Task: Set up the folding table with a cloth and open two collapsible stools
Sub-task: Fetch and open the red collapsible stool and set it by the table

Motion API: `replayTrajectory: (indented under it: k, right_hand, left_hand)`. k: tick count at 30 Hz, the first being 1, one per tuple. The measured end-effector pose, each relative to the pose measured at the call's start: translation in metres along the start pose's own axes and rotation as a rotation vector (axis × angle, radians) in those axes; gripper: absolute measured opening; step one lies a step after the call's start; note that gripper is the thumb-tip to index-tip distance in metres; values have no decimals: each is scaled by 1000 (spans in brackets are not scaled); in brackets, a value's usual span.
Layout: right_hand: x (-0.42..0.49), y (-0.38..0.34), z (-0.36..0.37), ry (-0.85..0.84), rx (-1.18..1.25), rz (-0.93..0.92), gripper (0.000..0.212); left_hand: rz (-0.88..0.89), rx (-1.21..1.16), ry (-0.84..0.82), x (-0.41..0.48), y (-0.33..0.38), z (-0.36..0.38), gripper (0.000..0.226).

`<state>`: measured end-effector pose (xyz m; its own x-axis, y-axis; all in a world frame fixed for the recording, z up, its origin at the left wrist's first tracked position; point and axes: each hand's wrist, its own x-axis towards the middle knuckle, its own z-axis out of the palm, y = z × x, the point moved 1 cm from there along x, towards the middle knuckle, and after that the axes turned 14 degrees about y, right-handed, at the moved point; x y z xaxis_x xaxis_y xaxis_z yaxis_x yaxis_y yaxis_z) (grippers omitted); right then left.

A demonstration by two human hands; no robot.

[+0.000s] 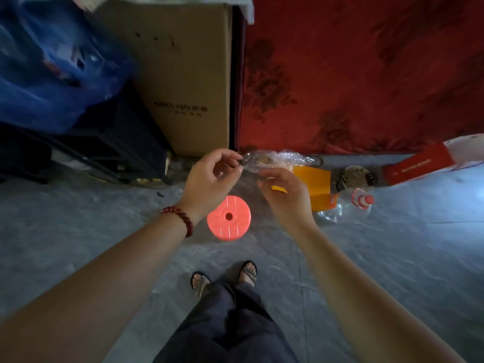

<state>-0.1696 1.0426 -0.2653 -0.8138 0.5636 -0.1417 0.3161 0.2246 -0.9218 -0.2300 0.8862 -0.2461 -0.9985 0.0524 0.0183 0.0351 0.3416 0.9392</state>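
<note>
A flat, round coral-pink collapsible stool [229,218] lies collapsed on the grey floor, below and between my hands. My left hand [209,179], with a red bead bracelet on its wrist, pinches the edge of a crumpled clear plastic wrap [272,158] between thumb and forefinger. My right hand [284,196] is held close beside it with curled fingers on the same wrap. A small yellow piece [279,189] shows under those fingers. An orange-yellow flat item [314,187] lies just beyond the right hand, partly hidden by it.
A tall cardboard box [188,74] stands straight ahead, with a blue plastic bag [52,69] and a dark folded frame [104,150] to its left. Red floral cloth [366,74] hangs at right. A bottle [362,201] and a red box [424,163] lie near it. My sandalled feet [225,277] are below.
</note>
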Motion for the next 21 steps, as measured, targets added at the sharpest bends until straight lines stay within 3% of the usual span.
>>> replayTrajectory:
  k: [6, 21]
  right_hand:
    - [36, 82, 36, -125, -197, -156, 16]
    - [82, 300, 158, -300, -426, -89, 21]
  left_hand:
    - [25, 118, -71, 18, -91, 29, 20]
    - [-30, 406, -293, 15, -354, 99, 35]
